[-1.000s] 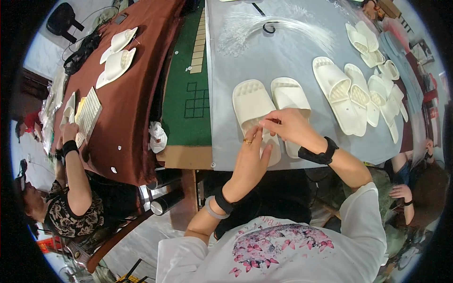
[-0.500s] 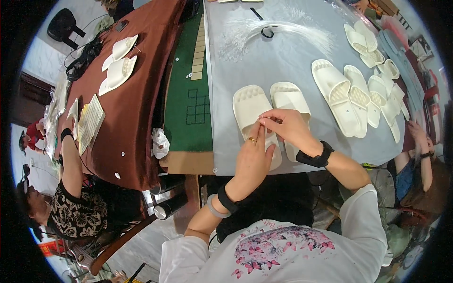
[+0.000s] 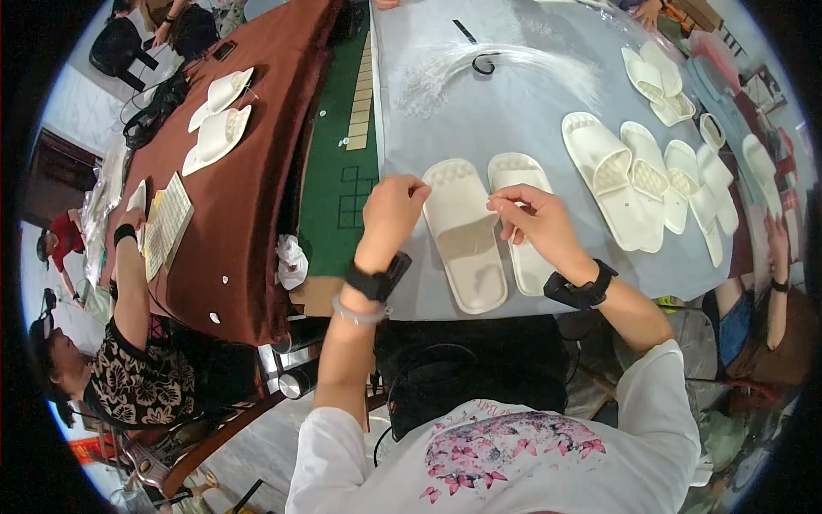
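Note:
A pair of cream slippers lies in front of me on the grey tabletop, the left slipper (image 3: 467,265) and the right slipper (image 3: 531,270) side by side. My left hand (image 3: 394,218) is raised just left of the left slipper, its fingers closed in a pinch. My right hand (image 3: 541,230) hovers over the right slipper, partly covering it, thumb and fingertips pressed together. Whatever either pinch holds is too fine to see. Beyond the slippers lies a fanned bundle of thin clear strands (image 3: 539,62), with a black tie (image 3: 485,65) at its middle.
More cream slippers (image 3: 612,184) lie to the right. A brown-covered table (image 3: 248,214) at left carries slippers (image 3: 218,133) and paper sheets (image 3: 169,224). A green mat (image 3: 342,206) separates the tables. One person sits at left; another at far right holds a slipper (image 3: 760,171).
My hands, which were together over the left slipper, have parted. The left moved out to the left; the right shifted slightly right. The person at far right has raised a slipper.

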`<state>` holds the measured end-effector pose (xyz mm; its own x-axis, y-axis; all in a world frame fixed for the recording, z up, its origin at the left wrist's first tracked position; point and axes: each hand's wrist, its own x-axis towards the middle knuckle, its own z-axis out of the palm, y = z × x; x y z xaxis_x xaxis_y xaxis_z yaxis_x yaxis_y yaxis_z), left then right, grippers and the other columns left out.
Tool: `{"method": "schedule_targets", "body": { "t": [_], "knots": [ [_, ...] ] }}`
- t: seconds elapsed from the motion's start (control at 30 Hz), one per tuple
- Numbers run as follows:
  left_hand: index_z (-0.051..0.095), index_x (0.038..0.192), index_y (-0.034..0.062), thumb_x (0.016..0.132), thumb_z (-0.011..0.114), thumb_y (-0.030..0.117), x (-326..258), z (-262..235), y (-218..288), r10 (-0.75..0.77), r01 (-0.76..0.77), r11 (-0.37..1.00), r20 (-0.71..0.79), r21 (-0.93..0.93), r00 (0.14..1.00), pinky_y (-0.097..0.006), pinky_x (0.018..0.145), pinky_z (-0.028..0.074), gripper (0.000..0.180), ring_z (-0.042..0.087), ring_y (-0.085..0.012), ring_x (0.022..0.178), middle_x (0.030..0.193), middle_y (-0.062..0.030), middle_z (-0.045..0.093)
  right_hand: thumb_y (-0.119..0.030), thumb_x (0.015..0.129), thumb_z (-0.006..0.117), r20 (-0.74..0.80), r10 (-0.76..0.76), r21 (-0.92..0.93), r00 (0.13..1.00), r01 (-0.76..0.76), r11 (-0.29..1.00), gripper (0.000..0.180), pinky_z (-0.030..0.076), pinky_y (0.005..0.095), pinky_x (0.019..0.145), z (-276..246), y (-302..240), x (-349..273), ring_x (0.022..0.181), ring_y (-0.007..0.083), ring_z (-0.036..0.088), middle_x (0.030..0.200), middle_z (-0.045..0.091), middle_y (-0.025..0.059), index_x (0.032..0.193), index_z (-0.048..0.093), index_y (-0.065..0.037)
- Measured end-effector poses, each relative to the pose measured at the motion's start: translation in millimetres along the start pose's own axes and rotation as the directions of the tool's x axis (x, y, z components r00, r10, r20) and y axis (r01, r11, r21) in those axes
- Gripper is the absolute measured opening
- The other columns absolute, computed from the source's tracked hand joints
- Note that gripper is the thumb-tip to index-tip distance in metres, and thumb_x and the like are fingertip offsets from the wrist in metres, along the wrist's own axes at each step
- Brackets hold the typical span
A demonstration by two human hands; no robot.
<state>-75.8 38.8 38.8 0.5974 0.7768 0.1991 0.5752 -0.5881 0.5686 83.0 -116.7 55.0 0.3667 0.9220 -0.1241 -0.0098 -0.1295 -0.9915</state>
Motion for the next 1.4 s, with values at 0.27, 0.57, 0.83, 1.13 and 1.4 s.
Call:
{"method": "schedule_targets", "body": {
  "t": [0.27, 0.57, 0.83, 1.13, 1.4],
  "knots": [
    [0.067, 0.080, 0.0003, 0.076, 0.059, 0.036, 54, 40, -11, -0.158, 0.164, 0.986, 0.367, 0.016, 0.917, -0.032, 0.059, 0.045, 0.037, 0.059, -0.0235, 0.063, 0.067, -0.0146, 0.062, -0.020, 0.087, 0.055, 0.002, 0.000, 0.002, 1.000, 0.000, 1.000, 0.021, 0.042, 0.0171, 0.048, -6, -1, -7, 0.057, 0.0059, 0.056, 0.085, 0.063, 0.0010, 0.098, 0.060, -0.003],
    [0.051, 0.090, -0.0003, 0.090, 0.046, 0.013, 57, 48, -5, -0.154, 0.164, 0.685, 0.080, -0.710, 0.985, -0.024, 0.059, 0.047, 0.014, 0.057, -0.0148, 0.064, 0.077, -0.0061, 0.057, -0.024, 0.092, 0.044, -0.037, 0.182, 0.432, 0.983, -0.149, 0.889, 0.023, 0.035, 0.0208, 0.045, -31, -10, -52, 0.051, 0.0068, 0.042, 0.069, 0.047, -0.0004, 0.101, 0.050, -0.003],
    [0.059, 0.088, 0.0023, 0.083, 0.059, 0.025, 75, 40, 49, 0.071, -0.104, 0.876, -0.088, -0.471, 0.994, -0.025, 0.055, 0.041, 0.023, 0.051, -0.0128, 0.060, 0.066, -0.0021, 0.054, -0.019, 0.090, 0.048, -0.061, 0.334, 0.195, 0.940, -0.317, 0.928, 0.022, 0.043, 0.0219, 0.051, -62, 33, -67, 0.055, 0.0107, 0.052, 0.076, 0.056, 0.0035, 0.099, 0.054, 0.001],
    [0.063, 0.088, 0.0001, 0.076, 0.063, 0.031, 77, 87, 58, 0.243, -0.026, 0.940, 0.617, -0.339, 0.748, -0.031, 0.066, 0.045, 0.033, 0.056, -0.0159, 0.073, 0.080, -0.0092, 0.063, -0.011, 0.087, 0.053, -0.123, 0.198, 0.358, 0.973, -0.143, 0.923, 0.020, 0.048, 0.0251, 0.074, -27, 56, -27, 0.083, 0.0143, 0.058, 0.090, 0.059, 0.0084, 0.101, 0.052, 0.002],
    [0.060, 0.096, -0.0007, 0.079, 0.060, 0.032, 84, 92, 49, 0.412, -0.006, 0.882, 0.763, -0.472, 0.498, -0.029, 0.071, 0.042, 0.037, 0.053, -0.0132, 0.077, 0.085, -0.0051, 0.061, -0.002, 0.082, 0.050, -0.046, 0.241, 0.599, 0.969, -0.166, 0.783, 0.034, 0.040, 0.0303, 0.089, -5, 72, -8, 0.103, 0.0159, 0.049, 0.114, 0.050, 0.0069, 0.116, 0.046, -0.003]
  ]
}}
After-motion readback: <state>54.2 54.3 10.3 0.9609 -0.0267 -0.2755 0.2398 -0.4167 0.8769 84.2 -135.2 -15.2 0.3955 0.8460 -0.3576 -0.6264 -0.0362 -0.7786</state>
